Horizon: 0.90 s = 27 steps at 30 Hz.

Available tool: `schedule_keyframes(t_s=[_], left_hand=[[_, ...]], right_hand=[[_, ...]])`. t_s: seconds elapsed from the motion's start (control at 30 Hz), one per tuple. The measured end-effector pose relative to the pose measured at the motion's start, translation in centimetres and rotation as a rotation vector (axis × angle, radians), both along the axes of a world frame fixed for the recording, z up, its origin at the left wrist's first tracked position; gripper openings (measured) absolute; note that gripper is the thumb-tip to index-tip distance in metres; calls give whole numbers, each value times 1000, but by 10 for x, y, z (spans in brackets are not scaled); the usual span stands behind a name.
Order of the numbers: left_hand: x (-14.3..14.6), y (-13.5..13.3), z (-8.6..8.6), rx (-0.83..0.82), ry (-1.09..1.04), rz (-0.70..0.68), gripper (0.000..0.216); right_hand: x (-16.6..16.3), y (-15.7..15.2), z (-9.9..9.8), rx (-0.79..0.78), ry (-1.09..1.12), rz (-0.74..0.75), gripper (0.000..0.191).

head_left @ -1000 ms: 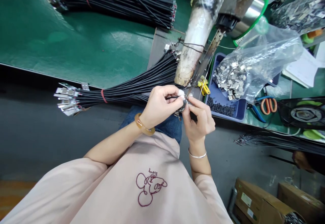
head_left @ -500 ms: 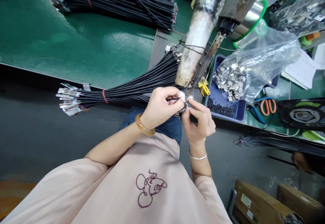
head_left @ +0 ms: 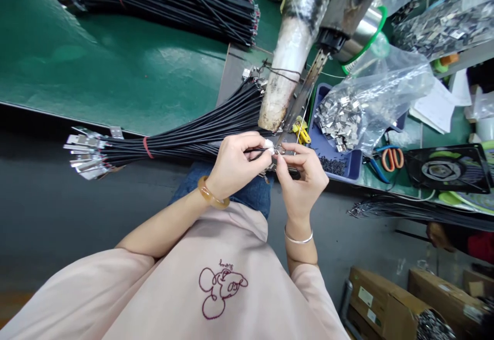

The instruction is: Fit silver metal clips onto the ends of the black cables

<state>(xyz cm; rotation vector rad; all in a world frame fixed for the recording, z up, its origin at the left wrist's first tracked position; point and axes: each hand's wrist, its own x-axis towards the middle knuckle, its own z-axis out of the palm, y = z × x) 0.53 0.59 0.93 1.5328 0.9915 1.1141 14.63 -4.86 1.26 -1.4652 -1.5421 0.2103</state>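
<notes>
My left hand (head_left: 240,164) is closed in a pinch on the end of a black cable, with a white cover on a fingertip. Close against it, my right hand (head_left: 304,175) pinches with thumb and forefinger at a tiny piece that the fingers hide. A small shiny metal part (head_left: 277,149) shows between the two sets of fingertips. Just above it is the tip of a soldering iron (head_left: 304,93), slanting down from the upper right. The bundle of black cables (head_left: 193,133), tied with a red band and ending in metal connectors (head_left: 87,154), runs behind my left hand.
A plastic-wrapped white pipe (head_left: 278,80) hangs over the work spot. Right of it, a blue tray (head_left: 353,167) holds metal shells (head_left: 341,121) and black bits. Pliers (head_left: 380,167), a solder spool (head_left: 360,36), a fan (head_left: 447,167) and another cable bundle (head_left: 165,5) lie around.
The view has swung slightly, so the bench appears shifted left. My right thumb and forefinger have moved slightly up, the forefinger straighter. My left hand keeps its pinch on the cable.
</notes>
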Motion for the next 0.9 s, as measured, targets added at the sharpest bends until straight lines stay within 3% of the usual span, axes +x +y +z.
schedule_keyframes(t_s=[0.3, 0.5, 0.73, 0.9], left_hand=[[1, 0, 0, -5, 10, 33, 11], [-1, -4, -2, 86, 79, 49, 11], [-1, -2, 1, 99, 54, 53, 10], [0, -3, 0, 92, 45, 52, 10]], right_hand=[[-2, 2, -3, -18, 23, -19, 6], [0, 1, -3, -127, 142, 2, 7], [1, 3, 2, -22, 33, 16, 6], [0, 3, 3, -51, 61, 8, 5]])
